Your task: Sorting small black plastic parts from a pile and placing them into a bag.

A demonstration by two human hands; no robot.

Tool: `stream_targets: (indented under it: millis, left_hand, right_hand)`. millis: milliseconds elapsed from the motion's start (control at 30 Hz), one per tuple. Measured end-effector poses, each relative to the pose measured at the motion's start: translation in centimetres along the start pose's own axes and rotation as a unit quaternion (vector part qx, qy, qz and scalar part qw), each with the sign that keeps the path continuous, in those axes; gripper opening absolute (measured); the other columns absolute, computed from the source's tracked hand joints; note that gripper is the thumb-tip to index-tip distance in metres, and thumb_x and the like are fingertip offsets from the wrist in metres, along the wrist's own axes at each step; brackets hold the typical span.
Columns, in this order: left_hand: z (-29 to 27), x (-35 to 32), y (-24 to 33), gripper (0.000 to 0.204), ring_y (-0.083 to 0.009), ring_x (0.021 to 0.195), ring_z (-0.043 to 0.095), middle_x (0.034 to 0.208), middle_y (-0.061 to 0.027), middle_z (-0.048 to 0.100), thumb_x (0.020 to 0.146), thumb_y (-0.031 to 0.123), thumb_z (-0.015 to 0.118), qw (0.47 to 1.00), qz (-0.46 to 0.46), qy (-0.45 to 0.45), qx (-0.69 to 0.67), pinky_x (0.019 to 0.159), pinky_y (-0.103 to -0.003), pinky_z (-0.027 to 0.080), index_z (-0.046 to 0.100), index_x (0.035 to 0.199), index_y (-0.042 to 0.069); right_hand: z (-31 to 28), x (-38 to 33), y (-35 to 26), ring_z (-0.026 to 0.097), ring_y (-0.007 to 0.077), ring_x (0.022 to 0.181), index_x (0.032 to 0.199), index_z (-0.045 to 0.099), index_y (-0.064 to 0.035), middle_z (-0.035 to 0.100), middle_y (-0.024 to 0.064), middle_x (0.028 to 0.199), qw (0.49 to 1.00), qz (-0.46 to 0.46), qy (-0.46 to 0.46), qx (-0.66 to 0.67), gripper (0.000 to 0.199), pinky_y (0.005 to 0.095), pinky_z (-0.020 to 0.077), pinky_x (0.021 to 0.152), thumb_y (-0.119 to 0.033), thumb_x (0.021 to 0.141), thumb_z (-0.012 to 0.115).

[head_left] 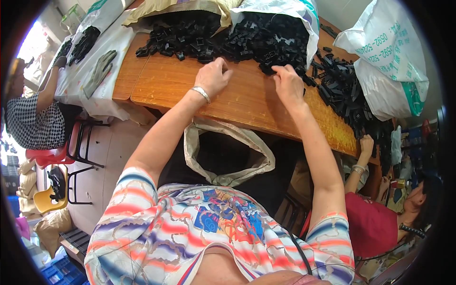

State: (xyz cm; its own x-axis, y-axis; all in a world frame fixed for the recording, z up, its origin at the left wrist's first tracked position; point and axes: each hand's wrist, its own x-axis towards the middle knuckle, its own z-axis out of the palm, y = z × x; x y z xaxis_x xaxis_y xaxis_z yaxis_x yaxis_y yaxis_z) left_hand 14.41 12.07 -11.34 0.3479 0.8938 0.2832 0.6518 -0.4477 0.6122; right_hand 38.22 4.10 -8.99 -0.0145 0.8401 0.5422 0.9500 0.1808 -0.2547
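My left hand (213, 80), with a bracelet at its wrist, is over the wooden table (178, 90) at the near edge of a heap of small black plastic parts (185, 38). Its fingers are curled toward the thumb, and whatever they may pinch does not show. Farther right, my right hand (289, 86) reaches to another heap of black plastic parts (273, 42). Its thumb and forefinger draw together against the dark parts, so I cannot make out what is between them. Below the table edge, an open woven sack (192, 152) lies on my lap, dark inside.
The heaps spill from a tan sack (137, 18) and a white sack (311, 26). Long black pieces (342, 90) cover the table's right side beside another white sack (392, 61). Co-workers sit left (35, 118) and right (373, 223). A grey glove (99, 71) lies at left.
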Motion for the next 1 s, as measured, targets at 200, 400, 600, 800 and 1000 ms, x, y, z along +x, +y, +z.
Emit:
stream_targets:
  millis: [200,400,600,800,1000]
  left_hand:
    - [-1.8,-3.6,1.8,0.03,-0.0366,0.091,0.066,0.093,-0.0199,0.07,0.09,0.029,0.066,0.997,-0.008,-0.066,-0.032,0.082,-0.043,0.052,0.064,0.094,0.0]
    - [-2.8,-4.0,0.3,0.022,-0.0331,0.096,0.063,0.101,-0.0147,0.065,0.088,0.008,0.061,0.997,0.073,-0.02,-0.034,0.082,-0.042,0.052,0.063,0.11,0.007]
    - [-2.4,-2.4,-2.4,0.028,-0.0308,0.101,0.057,0.103,-0.0104,0.057,0.086,0.011,0.067,0.985,0.149,0.002,0.086,0.083,-0.039,0.052,0.063,0.114,0.009]
    - [-2.3,-2.5,-2.0,0.031,-0.0298,0.098,0.059,0.104,-0.01,0.057,0.081,0.014,0.073,0.989,0.142,-0.024,0.023,0.084,-0.039,0.051,0.065,0.111,0.009]
    - [-2.3,-2.0,-1.8,0.028,-0.0292,0.099,0.06,0.102,-0.0093,0.06,0.079,0.018,0.076,0.992,0.1,-0.076,0.015,0.086,-0.039,0.051,0.067,0.103,0.007]
  right_hand:
    - [1.8,2.3,2.7,0.067,0.0355,0.086,0.1,0.067,-0.0087,0.058,0.0142,0.103,0.983,-0.023,-0.094,-0.153,0.014,0.0441,0.0559,0.073,-0.009,0.085,0.065]
    - [1.3,1.5,0.4,0.066,0.0377,0.088,0.097,0.061,-0.0042,0.06,0.0144,0.1,0.989,0.018,-0.106,-0.105,0.022,0.0459,0.0534,0.075,-0.014,0.083,0.074]
    - [2.7,-0.6,-4.4,0.066,0.0364,0.084,0.096,0.062,-0.0018,0.068,0.0176,0.092,0.982,0.032,-0.123,0.143,0.022,0.0422,0.0528,0.074,-0.011,0.081,0.075]
    - [4.0,0.2,-7.3,0.066,0.0301,0.079,0.098,0.064,-0.0012,0.066,0.0148,0.094,0.982,0.015,-0.089,0.167,0.021,0.0379,0.0529,0.071,-0.008,0.081,0.074]
    - [5.1,0.4,-8.3,0.066,0.031,0.082,0.099,0.065,-0.002,0.066,0.0135,0.095,0.986,0.009,-0.081,0.143,0.021,0.0391,0.053,0.072,-0.008,0.08,0.074]
